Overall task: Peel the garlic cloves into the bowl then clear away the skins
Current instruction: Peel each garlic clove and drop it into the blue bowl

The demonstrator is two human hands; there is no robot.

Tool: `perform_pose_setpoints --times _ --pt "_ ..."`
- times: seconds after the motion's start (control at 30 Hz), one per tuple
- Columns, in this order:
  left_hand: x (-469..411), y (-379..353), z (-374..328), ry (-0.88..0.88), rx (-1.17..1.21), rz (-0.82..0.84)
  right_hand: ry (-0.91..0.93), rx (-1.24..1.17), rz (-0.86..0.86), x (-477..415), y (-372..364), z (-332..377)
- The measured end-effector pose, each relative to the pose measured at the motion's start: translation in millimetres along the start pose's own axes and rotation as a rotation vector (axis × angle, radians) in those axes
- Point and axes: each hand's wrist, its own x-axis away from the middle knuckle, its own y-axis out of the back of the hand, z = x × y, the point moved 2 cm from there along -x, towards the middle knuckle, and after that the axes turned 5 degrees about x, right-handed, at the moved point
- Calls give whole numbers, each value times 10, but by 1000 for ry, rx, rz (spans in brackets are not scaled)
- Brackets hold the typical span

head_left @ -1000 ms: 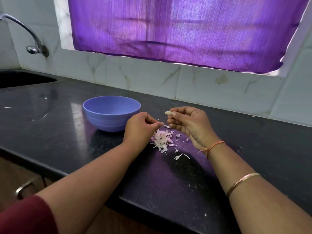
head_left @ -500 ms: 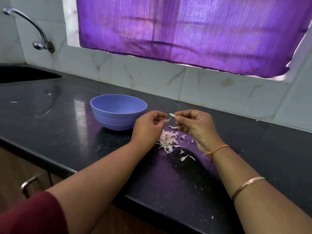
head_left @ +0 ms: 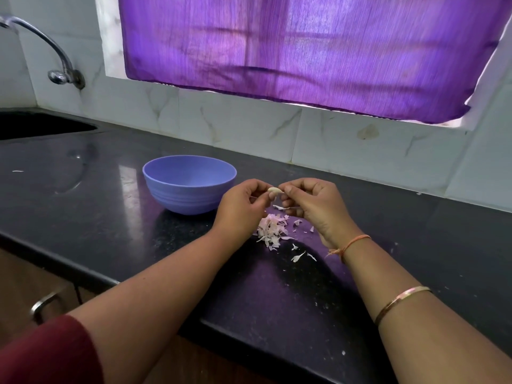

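Grip shared now: the left hand has closed in beside the right hand, both pinching the small pale garlic clove the right held alone before. Peeling apparently continues. Below lies the pinkish papery skin pile on the black tabletop; the lilac plastic bowl waits left.

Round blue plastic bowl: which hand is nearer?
Left. The left hand is just right of the round blue plastic bowl, close to its side; the right hand is farther right, beyond the small pale garlic clove both hands pinch.
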Motion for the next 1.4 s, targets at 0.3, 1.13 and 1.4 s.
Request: perform_pose_setpoints --times 0.3,1.13,1.4 --pt "8 -3 0 13 18 13 215 374 -22 -21 37 18" --pt "-18 -19 26 107 261 50 421 666 -60 -13 24 85" --pt "-36 -5 47 101 292 6 67 357 91 -20 24 -4"
